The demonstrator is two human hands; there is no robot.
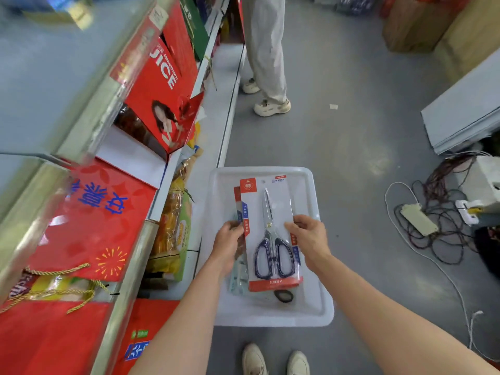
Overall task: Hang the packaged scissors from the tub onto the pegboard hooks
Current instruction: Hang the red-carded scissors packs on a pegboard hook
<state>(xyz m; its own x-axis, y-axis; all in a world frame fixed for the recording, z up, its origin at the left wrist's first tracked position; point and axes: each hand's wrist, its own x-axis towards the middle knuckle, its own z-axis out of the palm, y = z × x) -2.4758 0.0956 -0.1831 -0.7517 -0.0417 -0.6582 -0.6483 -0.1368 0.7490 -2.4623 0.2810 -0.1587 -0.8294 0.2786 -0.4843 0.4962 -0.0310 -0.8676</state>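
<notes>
A translucent white tub [319,307] stands on the grey floor beside the shelving. Above it I hold a packaged pair of scissors [272,234], blue-handled on a white and red card. My right hand [308,238] pinches the card's right edge. My left hand [228,246] grips the left edge together with a second pack [239,277] tucked behind the first. A small dark ring-shaped item [283,295] lies on the tub's bottom. No pegboard or hooks are in view.
Shelves with red gift boxes [159,85] and snack bags [173,231] run along the left. Another person's legs [266,55] stand ahead in the aisle. Tangled cables and a power strip [418,219] lie on the floor at right, near grey panels [465,115].
</notes>
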